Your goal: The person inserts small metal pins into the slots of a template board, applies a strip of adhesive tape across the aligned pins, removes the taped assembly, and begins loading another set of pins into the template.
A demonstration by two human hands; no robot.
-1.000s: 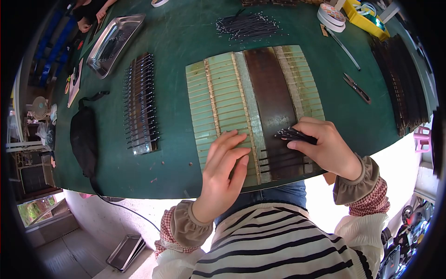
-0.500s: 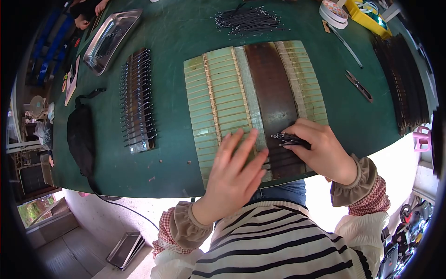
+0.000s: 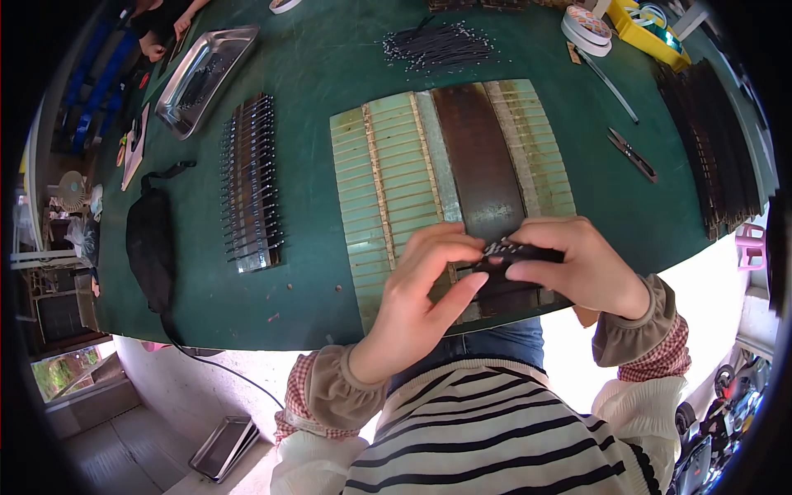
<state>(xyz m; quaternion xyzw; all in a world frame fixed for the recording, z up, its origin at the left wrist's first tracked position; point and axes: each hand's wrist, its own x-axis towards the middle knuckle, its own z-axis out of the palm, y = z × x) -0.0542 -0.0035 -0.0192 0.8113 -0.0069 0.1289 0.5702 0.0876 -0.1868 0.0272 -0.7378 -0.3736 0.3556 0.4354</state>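
Note:
My right hand [image 3: 582,262] is closed on a bundle of thin black pieces [image 3: 536,252] with pale tips, held over the lower part of a slotted board [image 3: 396,173]. The board is pale green with a dark brown strip [image 3: 478,157] down its middle. My left hand [image 3: 425,289] reaches in from the left, its fingertips at the pale ends of the bundle; the thumb is apart from the fingers. Whether a single piece lies between those fingertips is too small to tell. Some dark pieces lie across the board's lower end, partly hidden by my hands.
A rack of dark pieces [image 3: 252,181] and a black pouch [image 3: 151,247] lie left. Behind are a metal tray [image 3: 206,78] and a loose pile [image 3: 441,45]. Right: scissors [image 3: 632,154], a pen [image 3: 608,85], tape rolls [image 3: 587,31], a yellow bin [image 3: 648,35]. Another person's hand [image 3: 181,25] is top left.
My left hand has lifted off the board's lower left part and moved right and up to the tips of the bundle. My right hand still holds the bundle over the board.

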